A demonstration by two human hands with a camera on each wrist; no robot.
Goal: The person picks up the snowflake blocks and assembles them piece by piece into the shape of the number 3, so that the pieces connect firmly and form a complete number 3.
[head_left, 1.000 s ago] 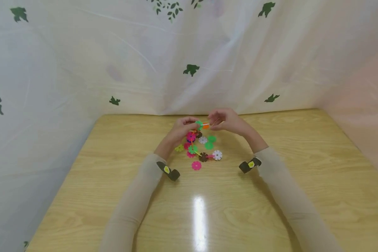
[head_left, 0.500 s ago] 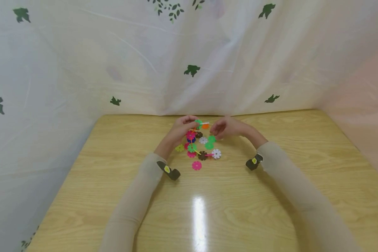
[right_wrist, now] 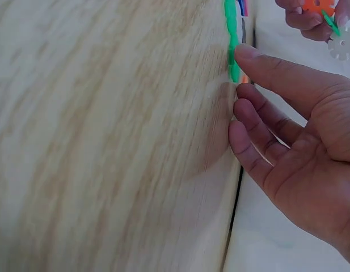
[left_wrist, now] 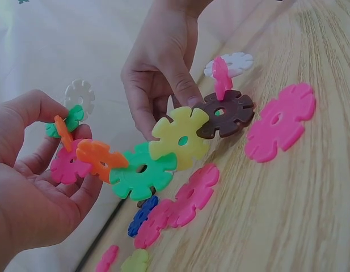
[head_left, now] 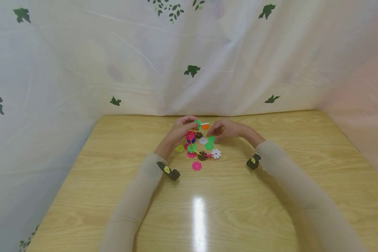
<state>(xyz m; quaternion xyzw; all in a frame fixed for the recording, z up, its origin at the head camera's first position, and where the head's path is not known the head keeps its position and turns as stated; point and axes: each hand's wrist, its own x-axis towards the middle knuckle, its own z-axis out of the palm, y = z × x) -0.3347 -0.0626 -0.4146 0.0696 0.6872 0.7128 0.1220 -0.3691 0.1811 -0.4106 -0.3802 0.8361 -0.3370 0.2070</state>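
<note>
In the head view my left hand (head_left: 180,130) holds a chain of slotted plastic flower discs near its upper end. The left wrist view has its thumb and fingers around a small green disc (left_wrist: 72,120), an orange disc and a pink disc (left_wrist: 71,162). From there the chain runs through orange, a larger green disc (left_wrist: 143,170), yellow and brown (left_wrist: 226,113) to pink and white. My right hand (head_left: 224,128) is low over the table beside two loose green discs (head_left: 209,145). In the right wrist view its thumb tip touches a flat green disc (right_wrist: 232,39); the other fingers are loosely bent.
Loose discs lie around the chain: a pink one (head_left: 196,166) in front, a yellow one (head_left: 179,148) at left and a white one (head_left: 203,140) in the middle. The wooden table (head_left: 245,206) ends at a white curtain (head_left: 145,70) behind the hands.
My right hand has left the chain's upper end and come down to the loose green discs. My left hand stays almost in place, still holding the chain.
</note>
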